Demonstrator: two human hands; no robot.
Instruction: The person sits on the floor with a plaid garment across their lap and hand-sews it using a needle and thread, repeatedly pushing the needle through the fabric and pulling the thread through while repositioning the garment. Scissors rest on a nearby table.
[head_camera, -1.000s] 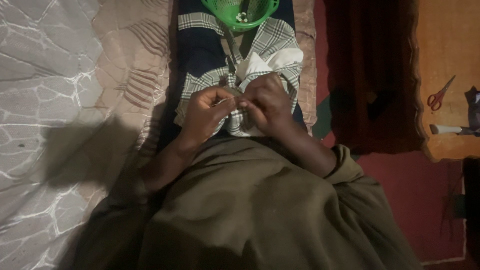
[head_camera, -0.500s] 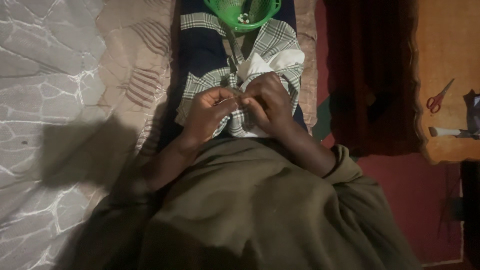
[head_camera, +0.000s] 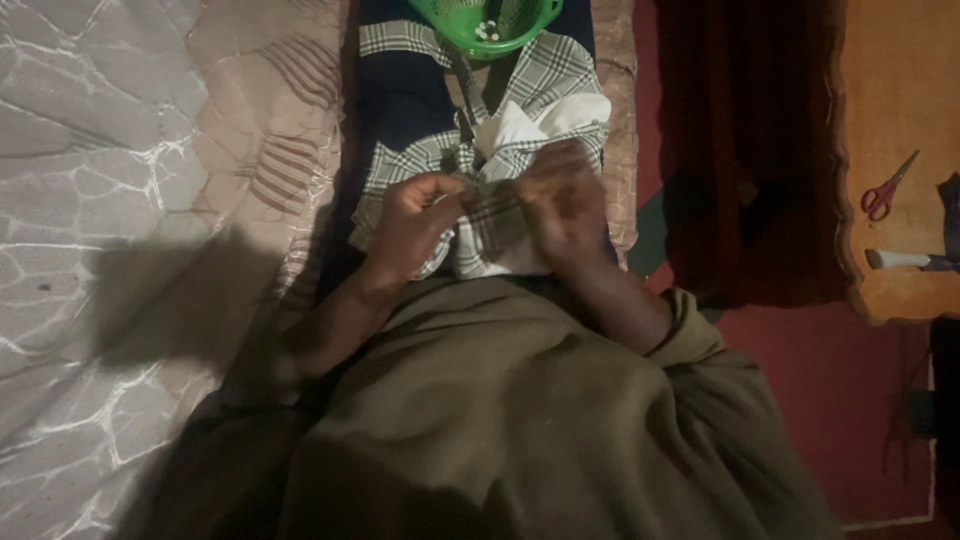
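The left hand (head_camera: 415, 225) pinches the plaid cloth (head_camera: 490, 215), which bunches just right of its fingers. The right hand (head_camera: 565, 200) is blurred; its grasp cannot be told.

Open quilted mattress (head_camera: 120, 200) left of the hands; green basket (head_camera: 485, 25) close ahead, dark curtain (head_camera: 745, 150) right.

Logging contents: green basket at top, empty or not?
Not empty. The basket is upright and holds a few small pale round items at its bottom; what they are is unclear.
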